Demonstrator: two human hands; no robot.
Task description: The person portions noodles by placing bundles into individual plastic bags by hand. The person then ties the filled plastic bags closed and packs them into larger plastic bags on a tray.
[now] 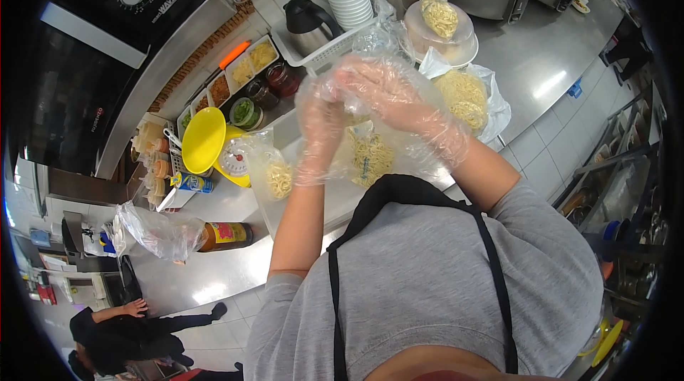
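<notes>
Both my hands wear clear plastic gloves and are raised close together over the counter. My left hand [322,121] is closed at the gathered top of a clear plastic bag of noodles [370,157]. My right hand [392,96] grips the same gathered plastic, its fingers partly hidden by shiny glove film. The bag hangs below my hands, above a pale tray [335,206]. A smaller bag of noodles [278,180] lies left of my left forearm. Right of my hands, a larger open white bag of noodles [464,100] rests on the counter.
A yellow kitchen scale [236,158] with a yellow bowl [204,140] stands left, near topping containers [246,112]. A sauce bottle [226,236] lies on the counter. Behind are stacked white bowls [349,2], a black-topped jug [310,23] and a plastic dome [445,33]. Another person [128,335] stands lower left.
</notes>
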